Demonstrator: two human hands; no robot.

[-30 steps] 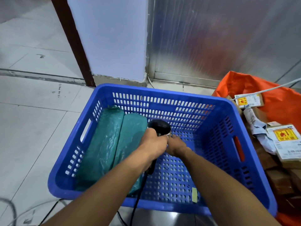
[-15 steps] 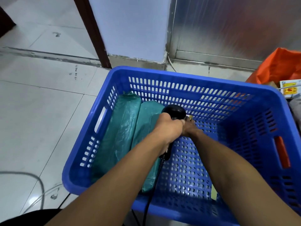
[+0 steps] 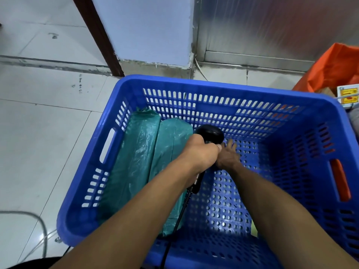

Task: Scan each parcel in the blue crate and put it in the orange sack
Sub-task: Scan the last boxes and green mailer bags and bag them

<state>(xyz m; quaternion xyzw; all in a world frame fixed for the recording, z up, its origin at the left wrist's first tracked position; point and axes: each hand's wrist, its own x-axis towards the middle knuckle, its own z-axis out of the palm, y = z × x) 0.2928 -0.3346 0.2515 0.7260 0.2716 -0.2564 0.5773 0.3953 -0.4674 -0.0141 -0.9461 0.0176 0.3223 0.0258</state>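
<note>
inside the blue crate (image 3: 223,82) lie two green parcels (image 3: 147,164); left hand (image 3: 202,154) grip clamped on scanner (image 3: 210,133), right hand (image 3: 227,156) spread.

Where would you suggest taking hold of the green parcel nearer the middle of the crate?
I'd grip the inner green parcel across its far end from above, from the crate's bare right side; it lies flat against the outer green parcel, so only that flank is free.

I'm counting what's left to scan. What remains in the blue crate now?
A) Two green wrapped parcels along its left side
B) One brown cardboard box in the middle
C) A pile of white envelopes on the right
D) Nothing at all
A: two green parcels lie side by side along the crate's left wall; the rest of its floor shows bare.
</note>
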